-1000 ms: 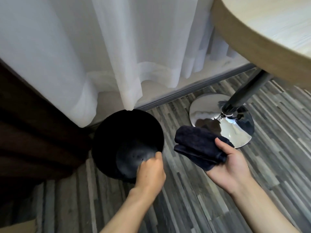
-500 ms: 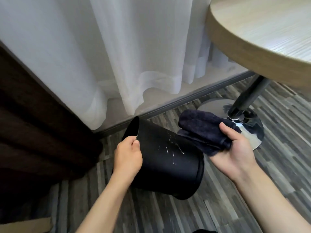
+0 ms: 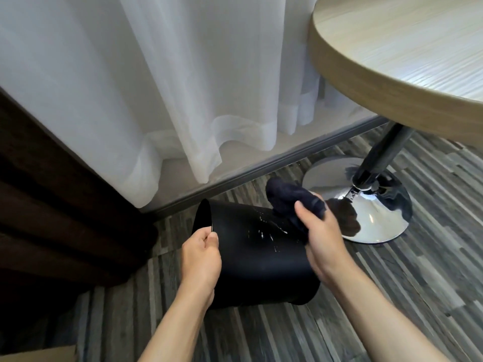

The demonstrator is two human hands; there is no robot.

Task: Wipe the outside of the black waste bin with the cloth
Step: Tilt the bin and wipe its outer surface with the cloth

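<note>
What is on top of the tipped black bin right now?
White splatter marks dot the upper side of the black bin. The right hand presses the dark cloth against it; any marks beneath the cloth are covered. The left hand grips the rim.

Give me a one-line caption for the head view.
Left hand tips the black bin by its rim while the right hand presses a dark cloth onto its white-speckled side.

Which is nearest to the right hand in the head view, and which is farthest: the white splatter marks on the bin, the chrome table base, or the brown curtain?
From the right hand, which holds the dark cloth:
1. White splatter marks, just to its left on the black waste bin.
2. Chrome table base, to its right on the floor.
3. Brown curtain, far left, beyond the left hand.
</note>
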